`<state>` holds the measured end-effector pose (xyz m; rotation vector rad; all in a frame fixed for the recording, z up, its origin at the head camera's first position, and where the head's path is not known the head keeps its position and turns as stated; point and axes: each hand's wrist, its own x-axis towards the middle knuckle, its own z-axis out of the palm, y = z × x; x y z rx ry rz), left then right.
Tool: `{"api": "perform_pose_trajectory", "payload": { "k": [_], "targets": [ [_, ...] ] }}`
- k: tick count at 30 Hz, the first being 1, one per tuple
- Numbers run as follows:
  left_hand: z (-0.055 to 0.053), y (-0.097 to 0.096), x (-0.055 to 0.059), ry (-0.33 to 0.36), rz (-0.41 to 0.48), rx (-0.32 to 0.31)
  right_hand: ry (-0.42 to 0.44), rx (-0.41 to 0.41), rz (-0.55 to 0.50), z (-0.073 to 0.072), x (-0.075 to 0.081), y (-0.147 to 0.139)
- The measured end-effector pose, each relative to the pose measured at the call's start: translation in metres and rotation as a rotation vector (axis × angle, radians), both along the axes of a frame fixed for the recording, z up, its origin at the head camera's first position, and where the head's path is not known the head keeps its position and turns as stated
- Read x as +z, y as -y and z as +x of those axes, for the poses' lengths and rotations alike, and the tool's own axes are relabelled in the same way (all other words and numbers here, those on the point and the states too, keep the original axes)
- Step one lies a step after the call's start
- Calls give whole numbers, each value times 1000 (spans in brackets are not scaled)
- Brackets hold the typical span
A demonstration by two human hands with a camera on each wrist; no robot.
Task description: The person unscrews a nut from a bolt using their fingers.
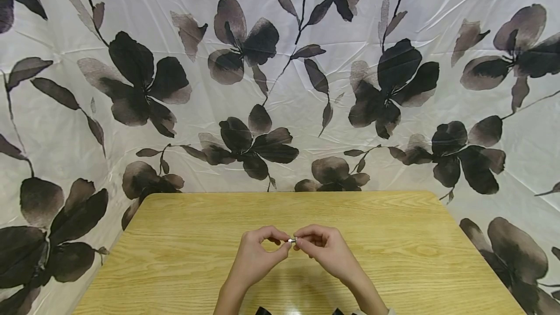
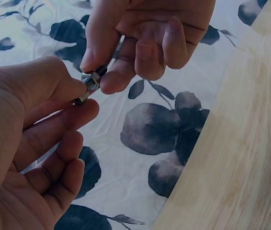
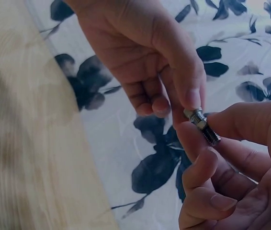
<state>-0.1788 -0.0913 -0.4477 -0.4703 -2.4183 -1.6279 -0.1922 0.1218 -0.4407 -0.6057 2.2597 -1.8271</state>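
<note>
Over the table, a small metal bolt (image 1: 292, 240) spans the fingertips of both hands. My left hand (image 1: 261, 253) pinches one end of it between thumb and forefinger. At the other end, my right hand (image 1: 324, 248) has its thumb and forefinger around the bolt. In the right wrist view, a nut (image 3: 201, 124) sits partway along the shaft, and dark threads stick out beyond it between the right fingers. The left wrist view also shows the nut (image 2: 94, 80) between the two thumb tips. The left fingers hide the bolt's far end.
A light wood-grain table (image 1: 183, 227) with rounded back corners lies under the hands. Behind and around it hangs a white cloth (image 1: 302, 96) printed with dark flowers. Small black objects (image 1: 262, 311) show at the bottom edge of the head view.
</note>
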Motion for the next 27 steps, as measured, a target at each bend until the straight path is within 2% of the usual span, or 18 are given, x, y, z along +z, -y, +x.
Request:
{"api": "perform_pose_trajectory", "payload": {
  "k": [7,12,17,22,27],
  "targets": [
    [0,1,-1,-10,-2,4,-43,17,-2,1,0,0],
    [0,2,-1,-25,0,18,-55,-22,-14,1,1,-2],
    [0,1,0,-27,-5,27,-23,-29,-26,-1,2,-3],
    [0,0,0,-40,-1,10,23,-14,16,-3,-1,-2],
    [1,-1,1,-28,4,-2,14,2,57,-3,-2,-2]
  ]
}}
